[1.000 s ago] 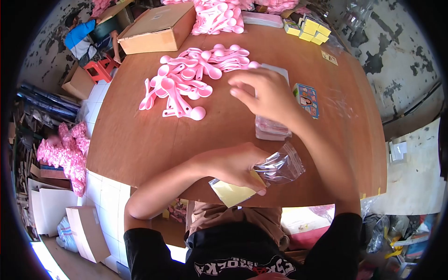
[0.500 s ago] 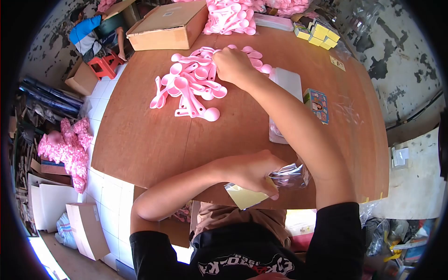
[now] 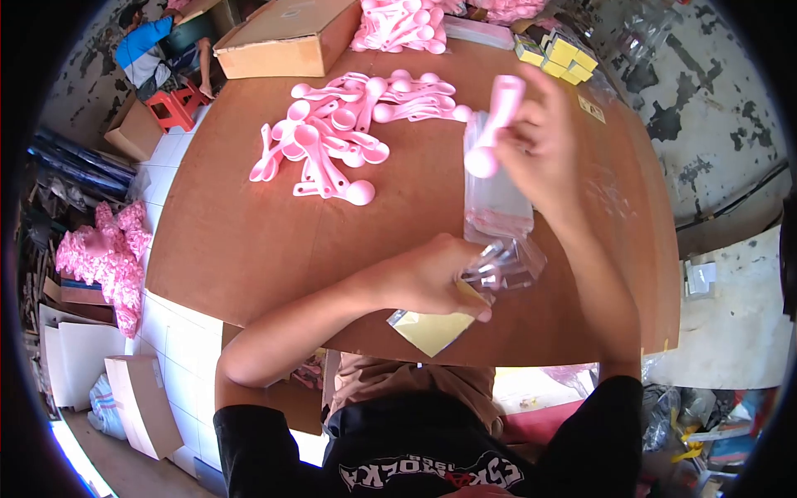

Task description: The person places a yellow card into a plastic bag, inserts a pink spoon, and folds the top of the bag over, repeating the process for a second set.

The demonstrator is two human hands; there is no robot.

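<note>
My right hand (image 3: 544, 145) is raised over the right part of the table, fingers closed round a pink measuring spoon (image 3: 504, 101); its round bowl points down toward me. My left hand (image 3: 436, 278), near the table's front edge, grips a clear plastic bag (image 3: 516, 267) whose opening bulges to the right. A pale yellow card (image 3: 432, 330) sticks out below the same hand. Under the raised spoon lies a stack of flat clear bags (image 3: 491, 199). To the left, a loose pile of pink measuring spoons (image 3: 320, 145) is spread on the wooden table (image 3: 249, 249).
A cardboard box (image 3: 282, 58) stands at the back left, beside a bundle of pink spoons (image 3: 398, 26). Small yellow boxes (image 3: 564, 54) are stacked at the back right. Another person (image 3: 149, 54) sits beyond the table. Pink bags (image 3: 104, 257) lie on the left.
My right hand has lifted off the spoon pile and come right and nearer with a pink measuring spoon. The bag in my left hand has opened out and shifted slightly left and away.
</note>
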